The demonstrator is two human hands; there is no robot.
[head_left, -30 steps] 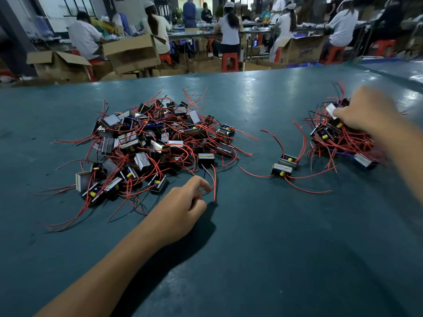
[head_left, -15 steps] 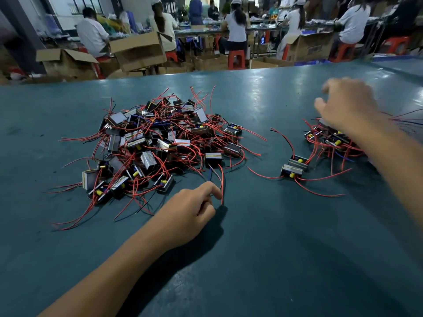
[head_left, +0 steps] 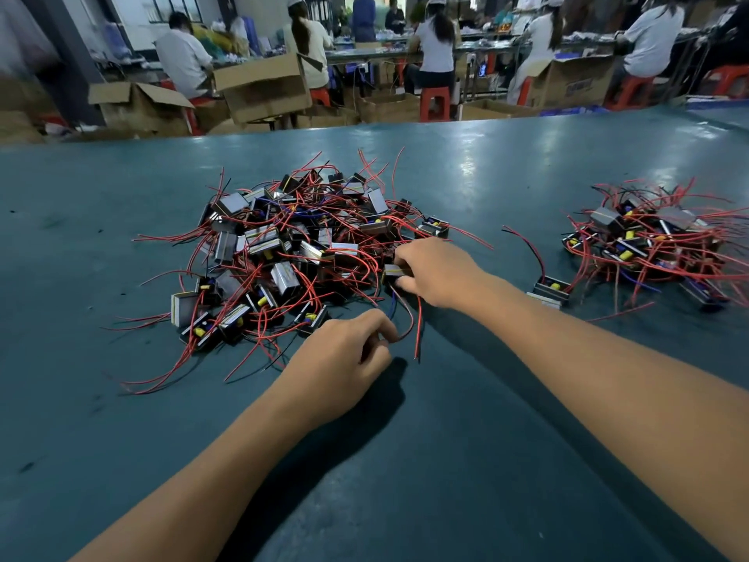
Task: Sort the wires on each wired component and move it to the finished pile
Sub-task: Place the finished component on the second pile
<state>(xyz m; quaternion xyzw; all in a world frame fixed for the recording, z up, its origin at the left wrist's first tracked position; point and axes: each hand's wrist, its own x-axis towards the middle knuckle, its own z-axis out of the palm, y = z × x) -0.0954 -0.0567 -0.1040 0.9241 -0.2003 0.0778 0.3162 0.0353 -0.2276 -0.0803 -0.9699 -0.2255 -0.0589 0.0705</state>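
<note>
1. While the right hand (head_left: 435, 273) closes thumb and fingers on one wired component (head_left: 395, 272) at the right-hand rim of the unsorted pile (head_left: 283, 253), the left hand (head_left: 344, 361) lies just nearer the front edge of the surface (head_left: 466, 460), fingers curled, pinching that component's wires (head_left: 409, 318).
2. Step in hand, as judged: pick-up of the next component, with its leads already caught for sorting.
3. Next move, as judged: lift the component clear of the pile without dragging its neighbours, whose leads cross over it; then draw the leads straight and separate them.
4. Location: the unsorted pile sits mid-surface, toward the left. The finished pile (head_left: 648, 241) lies well apart, near the right edge. Two loose components (head_left: 549, 290) rest between the piles, nearer the finished one.
5. Component form: small, blocky bodies with flat, metallic-looking faces, dark frames and yellow parts on some sides.
6. Wire form: thin, flexible, insulated leads, mostly red, a few blue or black. They hold loose curves and tangle readily.
7. Surface form: smooth, teal, slightly glossy, with light reflections toward the far edge.
</note>
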